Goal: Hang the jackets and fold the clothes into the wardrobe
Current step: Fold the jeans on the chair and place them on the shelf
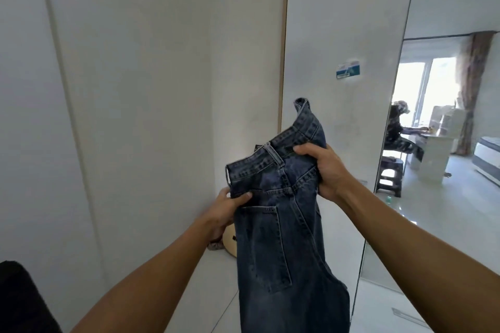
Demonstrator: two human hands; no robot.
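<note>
Here, the left hand (226, 211) grips the blue jeans (281, 224) at the waistband's nine o'clock corner, thumb on top. The jeans hang mid-air at centre, long axis vertical, waistband up, back pocket facing the camera. At three o'clock, the right hand (326, 170) clutches bunched denim. The legs are cut off below.

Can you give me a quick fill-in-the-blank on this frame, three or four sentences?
1. Both hands hold a pair of blue ____.
2. The right hand grips the jeans at the ____.
3. The left hand pinches the denim just above a back ____.
4. The legs of the jeans hang ____ from the hands.

Missing words: jeans; waistband; pocket; down
</note>
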